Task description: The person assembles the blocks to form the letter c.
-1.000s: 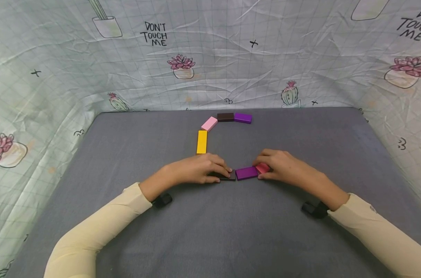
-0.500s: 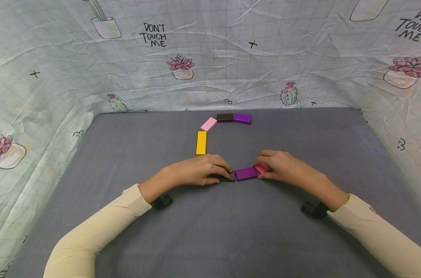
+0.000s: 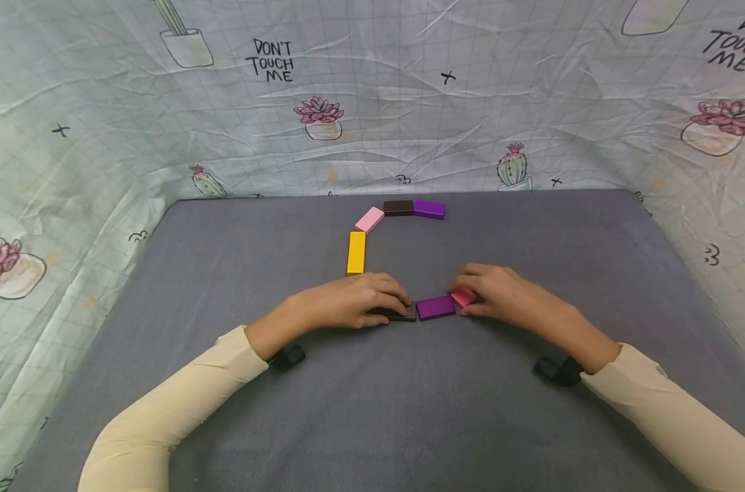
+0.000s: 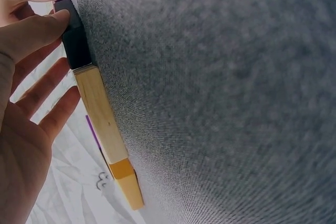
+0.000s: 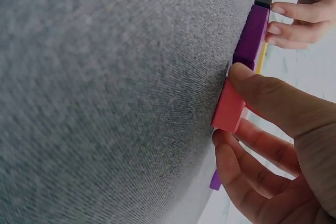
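Note:
My left hand [image 3: 363,301] holds a black block [image 4: 76,40], with the thumb on its near side and fingers behind. Beside its right end lies a purple block [image 3: 436,307] on the table. My right hand [image 3: 498,294] pinches a coral-red block [image 5: 229,108] between thumb and fingers, at the right end of the purple one. The red block stands at an angle to the purple block. A plain wooden block face [image 4: 102,114] adjoins the black block in the left wrist view; the left hand hides most of that stretch in the head view.
Farther back the line of blocks curves on: a yellow block [image 3: 357,252], a pink block [image 3: 369,219], a dark brown block [image 3: 398,208] and another purple block [image 3: 430,210]. Grey cloth [image 3: 372,410] covers the table. A printed curtain [image 3: 385,102] hangs behind and at both sides.
My right thumb has shifted slightly to the right along the red block, which shows a little more. The left hand and the other blocks stay in place.

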Motion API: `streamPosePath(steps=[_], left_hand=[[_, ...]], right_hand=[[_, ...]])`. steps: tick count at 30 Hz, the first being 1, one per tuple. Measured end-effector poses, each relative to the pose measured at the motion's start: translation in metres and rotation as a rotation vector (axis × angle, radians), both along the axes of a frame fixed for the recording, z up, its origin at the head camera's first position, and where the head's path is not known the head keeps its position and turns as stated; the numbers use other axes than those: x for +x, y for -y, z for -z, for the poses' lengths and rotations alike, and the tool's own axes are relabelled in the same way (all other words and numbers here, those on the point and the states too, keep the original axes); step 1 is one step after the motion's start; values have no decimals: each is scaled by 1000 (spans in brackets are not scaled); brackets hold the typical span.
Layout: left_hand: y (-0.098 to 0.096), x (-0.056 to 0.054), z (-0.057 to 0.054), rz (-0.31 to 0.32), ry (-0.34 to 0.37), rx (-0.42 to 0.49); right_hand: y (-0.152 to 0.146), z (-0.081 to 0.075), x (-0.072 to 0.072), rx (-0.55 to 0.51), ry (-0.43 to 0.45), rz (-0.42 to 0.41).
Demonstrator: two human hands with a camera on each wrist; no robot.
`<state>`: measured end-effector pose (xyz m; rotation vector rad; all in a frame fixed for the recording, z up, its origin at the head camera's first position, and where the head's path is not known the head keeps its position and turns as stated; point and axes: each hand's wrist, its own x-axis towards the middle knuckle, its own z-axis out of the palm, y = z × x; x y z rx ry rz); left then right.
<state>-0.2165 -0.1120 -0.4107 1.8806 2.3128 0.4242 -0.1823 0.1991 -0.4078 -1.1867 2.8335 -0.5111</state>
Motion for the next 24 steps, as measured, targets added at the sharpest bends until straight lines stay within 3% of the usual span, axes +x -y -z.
streamPosePath(steps=[11, 24], left_hand=[[-1, 1, -3, -3, -1, -2], [-2, 3, -1, 11, -67, -2]], right_hand=[[0, 1, 2, 11, 2, 10], [-7, -1, 3, -13, 6, 38]])
